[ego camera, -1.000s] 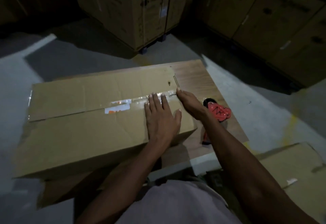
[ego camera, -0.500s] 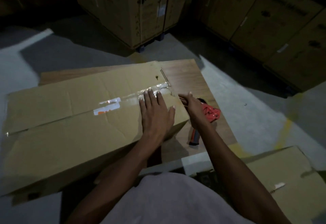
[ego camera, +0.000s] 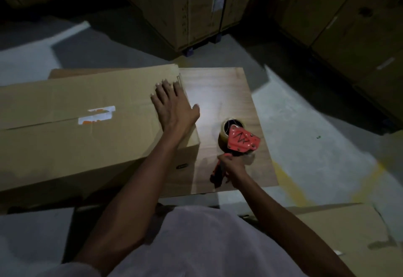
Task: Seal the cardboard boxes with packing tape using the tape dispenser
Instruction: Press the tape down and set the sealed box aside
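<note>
Head view: a long cardboard box (ego camera: pixel 72 137) lies closed on a wooden board (ego camera: pixel 220 93), a torn white-and-orange label (ego camera: pixel 98 115) on its top, its writing unreadable. The left hand (ego camera: pixel 172 106) lies flat, fingers spread, on the box's far right end. Near right, the right hand (ego camera: pixel 234 166) grips the red tape dispenser (ego camera: pixel 239 141) by its handle, resting on the board beside the box.

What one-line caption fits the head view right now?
Left hand pressed flat on the cardboard box while the right hand grips the red tape dispenser on the wooden board.
</note>
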The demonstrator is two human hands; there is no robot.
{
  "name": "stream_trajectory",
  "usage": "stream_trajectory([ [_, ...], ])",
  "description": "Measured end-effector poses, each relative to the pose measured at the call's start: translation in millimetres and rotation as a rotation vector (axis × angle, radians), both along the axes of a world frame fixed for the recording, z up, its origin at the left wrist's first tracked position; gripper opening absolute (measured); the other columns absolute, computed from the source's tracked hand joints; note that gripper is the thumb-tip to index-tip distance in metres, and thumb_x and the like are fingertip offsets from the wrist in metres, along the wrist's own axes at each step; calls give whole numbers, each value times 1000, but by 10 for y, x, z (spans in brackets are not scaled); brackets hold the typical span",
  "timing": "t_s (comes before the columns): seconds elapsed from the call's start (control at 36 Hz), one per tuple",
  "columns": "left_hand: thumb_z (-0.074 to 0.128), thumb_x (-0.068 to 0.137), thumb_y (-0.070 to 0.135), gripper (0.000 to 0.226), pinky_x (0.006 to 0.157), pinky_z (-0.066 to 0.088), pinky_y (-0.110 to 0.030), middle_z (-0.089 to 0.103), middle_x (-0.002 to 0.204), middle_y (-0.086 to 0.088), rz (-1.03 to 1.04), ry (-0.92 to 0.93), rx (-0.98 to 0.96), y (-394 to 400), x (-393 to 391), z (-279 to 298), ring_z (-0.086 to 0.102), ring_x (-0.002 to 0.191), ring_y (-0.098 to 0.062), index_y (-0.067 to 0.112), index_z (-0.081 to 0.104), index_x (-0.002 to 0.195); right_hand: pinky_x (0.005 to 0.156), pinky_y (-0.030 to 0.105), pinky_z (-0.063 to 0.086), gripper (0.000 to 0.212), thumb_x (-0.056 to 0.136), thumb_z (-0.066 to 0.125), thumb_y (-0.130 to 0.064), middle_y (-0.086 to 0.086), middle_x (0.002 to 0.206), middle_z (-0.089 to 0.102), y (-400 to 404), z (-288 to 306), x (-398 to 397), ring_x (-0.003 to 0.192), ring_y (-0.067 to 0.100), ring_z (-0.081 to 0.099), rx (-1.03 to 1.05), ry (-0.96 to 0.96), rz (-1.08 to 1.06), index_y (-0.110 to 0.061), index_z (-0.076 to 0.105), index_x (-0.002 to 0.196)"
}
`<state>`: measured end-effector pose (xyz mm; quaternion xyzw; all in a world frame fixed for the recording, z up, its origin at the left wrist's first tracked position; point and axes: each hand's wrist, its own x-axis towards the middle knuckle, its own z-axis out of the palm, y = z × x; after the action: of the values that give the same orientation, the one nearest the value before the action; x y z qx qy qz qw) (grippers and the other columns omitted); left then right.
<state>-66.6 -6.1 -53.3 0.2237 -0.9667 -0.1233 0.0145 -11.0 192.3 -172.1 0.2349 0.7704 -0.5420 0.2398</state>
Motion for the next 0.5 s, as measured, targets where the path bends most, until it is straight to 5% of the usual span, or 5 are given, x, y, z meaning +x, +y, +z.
stream_trajectory([
  [0.19,54,90,38,89,125,1,-55,1,170,-15,-10,-63,-15,163,42,-21,-2,157,-33,13,8,163,97,55,55,28,93,73,-12,27,109,69,85,-62,-150,105,42,66,102,-66,85,6,65,112],
  [0.31,54,89,37,91,124,0,-54,-1,170,-15,-43,-65,-12,385,132,-33,-4,157,-32,13,6,163,76,53,60,15,92,68,-7,26,84,65,56,-75,-147,81,44,69,115,-77,34,-1,58,83],
  [0.36,53,89,37,90,125,-1,-54,-1,170,-15,-56,-59,-24,473,153,-44,-4,157,-32,12,6,163,88,53,58,12,90,65,-6,29,99,65,58,-109,-124,94,45,66,168,-16,26,3,60,96],
  [0.42,51,91,38,89,125,-1,-54,-1,170,-16,-66,-51,-31,538,152,-39,-3,157,-32,12,7,163,90,45,52,36,89,64,-10,28,114,66,92,-115,-87,99,41,64,225,6,42,8,60,119],
  [0.5,51,92,37,87,125,0,-54,0,170,-16,-61,-48,-32,588,152,-24,-2,157,-33,12,8,163,83,38,49,30,88,66,-18,22,104,69,168,-114,-36,97,41,65,272,38,22,3,65,108],
])
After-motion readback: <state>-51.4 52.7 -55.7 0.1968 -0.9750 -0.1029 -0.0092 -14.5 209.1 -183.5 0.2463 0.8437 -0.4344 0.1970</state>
